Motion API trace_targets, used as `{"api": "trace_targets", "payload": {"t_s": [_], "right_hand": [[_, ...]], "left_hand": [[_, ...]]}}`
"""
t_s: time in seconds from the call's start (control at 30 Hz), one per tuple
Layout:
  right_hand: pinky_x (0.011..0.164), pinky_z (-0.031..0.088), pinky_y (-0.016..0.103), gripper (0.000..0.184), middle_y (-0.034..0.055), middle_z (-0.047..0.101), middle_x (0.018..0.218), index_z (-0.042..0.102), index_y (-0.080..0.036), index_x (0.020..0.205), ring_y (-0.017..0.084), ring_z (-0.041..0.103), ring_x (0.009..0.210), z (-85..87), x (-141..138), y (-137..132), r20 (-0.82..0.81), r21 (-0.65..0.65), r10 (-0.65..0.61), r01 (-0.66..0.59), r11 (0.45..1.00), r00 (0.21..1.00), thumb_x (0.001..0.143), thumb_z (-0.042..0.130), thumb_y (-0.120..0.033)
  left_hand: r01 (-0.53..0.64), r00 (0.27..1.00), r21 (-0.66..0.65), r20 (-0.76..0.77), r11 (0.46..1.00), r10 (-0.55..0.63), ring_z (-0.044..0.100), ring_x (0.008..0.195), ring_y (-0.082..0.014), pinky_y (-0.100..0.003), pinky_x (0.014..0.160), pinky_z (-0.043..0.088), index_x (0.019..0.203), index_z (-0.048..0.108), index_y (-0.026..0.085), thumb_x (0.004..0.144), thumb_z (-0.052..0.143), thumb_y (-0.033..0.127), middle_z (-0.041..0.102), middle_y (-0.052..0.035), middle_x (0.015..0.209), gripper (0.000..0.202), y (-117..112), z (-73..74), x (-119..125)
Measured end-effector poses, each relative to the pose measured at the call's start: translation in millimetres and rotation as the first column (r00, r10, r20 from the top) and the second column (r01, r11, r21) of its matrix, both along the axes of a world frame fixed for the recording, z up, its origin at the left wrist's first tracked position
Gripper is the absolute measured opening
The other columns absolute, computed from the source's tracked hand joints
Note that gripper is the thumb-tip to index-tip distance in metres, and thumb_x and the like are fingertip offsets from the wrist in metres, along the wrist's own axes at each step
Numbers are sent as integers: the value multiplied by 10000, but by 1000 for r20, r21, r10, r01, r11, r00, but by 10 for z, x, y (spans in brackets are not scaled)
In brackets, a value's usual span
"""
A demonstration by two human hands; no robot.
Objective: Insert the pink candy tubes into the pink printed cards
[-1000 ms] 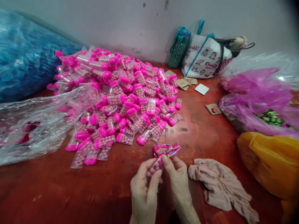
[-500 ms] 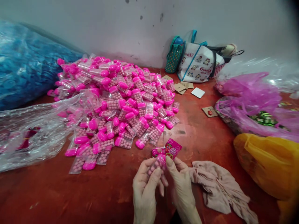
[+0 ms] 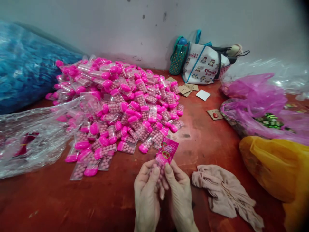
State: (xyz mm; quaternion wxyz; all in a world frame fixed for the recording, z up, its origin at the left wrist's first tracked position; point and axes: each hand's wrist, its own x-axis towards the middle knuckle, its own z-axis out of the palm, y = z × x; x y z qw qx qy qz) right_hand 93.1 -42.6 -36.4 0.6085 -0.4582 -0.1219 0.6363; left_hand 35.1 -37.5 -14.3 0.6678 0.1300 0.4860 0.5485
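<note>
to the left of the hands, the near tabletop is bare and leaves a low sideways path, but the heap of pink-capped containers blocks the way ahead-left. an open lane runs forward between that heap and the purple plastic; on the near right, the crumpled cloth and yellow bag obstruct.
</note>
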Motion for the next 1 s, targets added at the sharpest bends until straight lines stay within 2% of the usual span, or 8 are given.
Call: {"api": "trace_targets", "payload": {"t_s": [0.13, 0.23, 0.43, 0.6, 0.67, 0.83, 1.0], "right_hand": [[493, 436, 179, 192, -25, 577, 637, 674, -180, 924, 74, 490, 521, 34, 108, 31, 122, 49, -37, 31, 998, 992, 766, 648, -286], [621, 471, 233, 211, 11, 638, 768, 691, -188, 906, 130, 564, 683, 43, 201, 97, 193, 59, -104, 94, 994, 976, 736, 672, -312], [563, 428, 213, 115, -20, 607, 614, 711, -186, 745, 113, 509, 582, 25, 361, 171, 365, 60, -91, 74, 995, 927, 703, 693, -291], [554, 400, 201, 129, -36, 557, 593, 660, -173, 677, 98, 486, 560, 106, 346, 132, 537, 91, -37, -15, 996, 843, 757, 641, -272], [544, 391, 196, 150, -37, 541, 593, 637, -169, 657, 93, 477, 553, 132, 316, 120, 605, 101, -35, -33, 994, 796, 773, 624, -264], [512, 373, 185, 188, -45, 528, 562, 600, -172, 649, 84, 465, 518, 97, 225, 93, 718, 117, -90, 8, 993, 690, 806, 584, -273], [449, 344, 193, 245, -47, 485, 507, 560, -170, 650, 86, 429, 457, 29, 170, 68, 742, 52, -54, 23, 998, 668, 831, 536, -334]], "left_hand": [[73, 995, -39, 71, 997, -70, 428, 399, -32, -106, 315, 270, 816, 562, 134, 755, 619, 235, 538, 21, 591, 131, 32, 30, -45], [113, 991, -48, 72, 992, -110, 433, 397, -28, -101, 315, 253, 801, 525, 132, 780, 591, 244, 578, -3, 624, 132, 27, -11, -82], [308, 949, -20, 77, 951, -305, 482, 369, -65, -129, 312, 286, 875, 522, 123, 801, 553, 288, 612, -39, 591, 183, 82, -49, -161], [376, 926, 3, 50, 927, -375, 523, 380, -89, -150, 322, 319, 743, 516, 131, 814, 517, 359, 629, -61, 605, 239, 124, -66, -196], [371, 928, -21, 24, 928, -371, 508, 374, -77, -146, 330, 316, 723, 525, 125, 794, 551, 340, 625, -52, 589, 227, 121, -75, -187], [239, 971, -81, 16, 968, -239, 388, 323, -27, -131, 324, 265, 649, 540, 115, 765, 586, 300, 565, -2, 482, 224, 88, -104, -134], [194, 981, -100, 13, 976, -194, 343, 334, -17, -128, 331, 241, 626, 554, 110, 767, 588, 281, 545, 10, 470, 224, 56, -120, -107]]}}
